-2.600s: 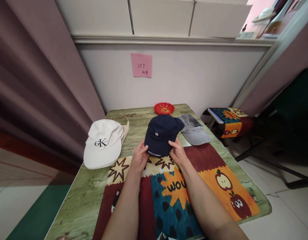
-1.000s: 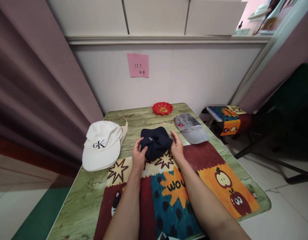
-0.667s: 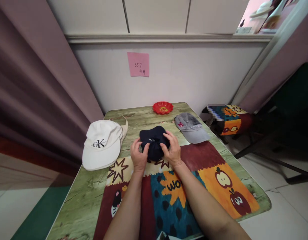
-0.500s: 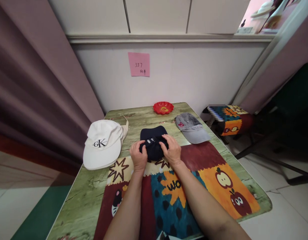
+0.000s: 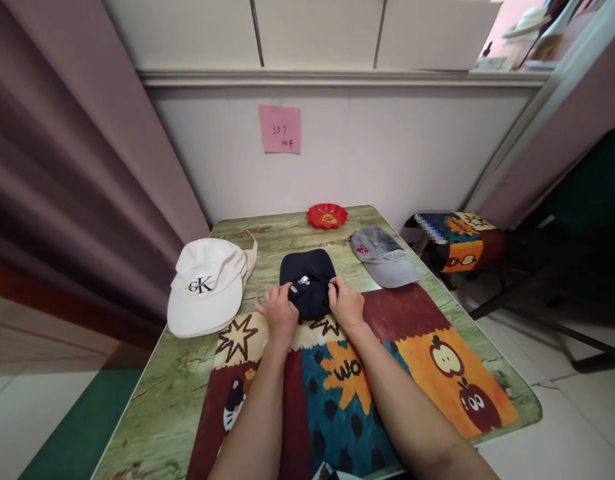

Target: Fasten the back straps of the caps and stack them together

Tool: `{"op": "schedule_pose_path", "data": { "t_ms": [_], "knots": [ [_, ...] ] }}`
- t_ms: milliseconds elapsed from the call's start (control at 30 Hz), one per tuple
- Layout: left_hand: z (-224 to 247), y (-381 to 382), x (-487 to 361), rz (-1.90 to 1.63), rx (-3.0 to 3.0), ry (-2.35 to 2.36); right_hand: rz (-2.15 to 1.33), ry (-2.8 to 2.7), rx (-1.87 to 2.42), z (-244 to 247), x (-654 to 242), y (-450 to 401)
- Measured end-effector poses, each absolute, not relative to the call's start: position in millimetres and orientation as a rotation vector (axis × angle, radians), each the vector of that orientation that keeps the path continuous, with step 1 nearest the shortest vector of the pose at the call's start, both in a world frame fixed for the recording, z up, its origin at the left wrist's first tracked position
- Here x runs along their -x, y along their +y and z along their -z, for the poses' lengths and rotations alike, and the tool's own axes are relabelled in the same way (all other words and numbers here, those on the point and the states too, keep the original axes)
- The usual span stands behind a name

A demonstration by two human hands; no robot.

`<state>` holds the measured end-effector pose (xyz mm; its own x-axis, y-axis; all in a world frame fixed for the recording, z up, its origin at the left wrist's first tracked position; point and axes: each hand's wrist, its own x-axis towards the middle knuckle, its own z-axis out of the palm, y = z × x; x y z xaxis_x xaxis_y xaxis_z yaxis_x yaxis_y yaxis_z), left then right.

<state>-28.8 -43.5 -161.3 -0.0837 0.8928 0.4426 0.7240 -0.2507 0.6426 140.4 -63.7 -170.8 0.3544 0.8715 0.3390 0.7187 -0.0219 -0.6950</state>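
Note:
A dark navy cap (image 5: 314,267) lies at the middle of the table with its brim away from me and its inside, with white labels, facing up. My left hand (image 5: 280,312) grips the cap's left edge, some fingers curled out to the side. On the right edge, my right hand (image 5: 346,303) pinches the rim between thumb and fingers. A white cap (image 5: 204,290) with black "CK" lettering rests to the left. Toward the right lies a grey cap (image 5: 384,257) with a red emblem.
A red scalloped dish (image 5: 327,216) stands near the back edge of the green table (image 5: 162,393). A colourful patterned mat (image 5: 437,360) covers the front. Behind is a white wall with a pink note (image 5: 280,129); a covered stool (image 5: 467,243) stands at the right.
The navy cap's inside is more opened out, showing its labels more fully. My fingers have moved from over its opening to its left and right edges.

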Motion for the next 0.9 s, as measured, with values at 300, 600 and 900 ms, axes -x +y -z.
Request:
{"op": "schedule_pose_path", "data": {
  "t_ms": [300,600,900],
  "knots": [
    [157.2,-30.0,14.6,-1.221,-1.96,1.83,-0.664,-1.001,1.323,176.5,-146.4,-51.8],
    [154.4,-34.9,20.8,-1.352,-1.957,1.637,-1.254,-0.611,0.843,170.7,-175.5,-42.8],
    [127.9,-36.6,30.9,-1.498,-2.007,1.404,-1.393,-0.639,0.555,139.4,-188.3,-59.3]
  ]
}}
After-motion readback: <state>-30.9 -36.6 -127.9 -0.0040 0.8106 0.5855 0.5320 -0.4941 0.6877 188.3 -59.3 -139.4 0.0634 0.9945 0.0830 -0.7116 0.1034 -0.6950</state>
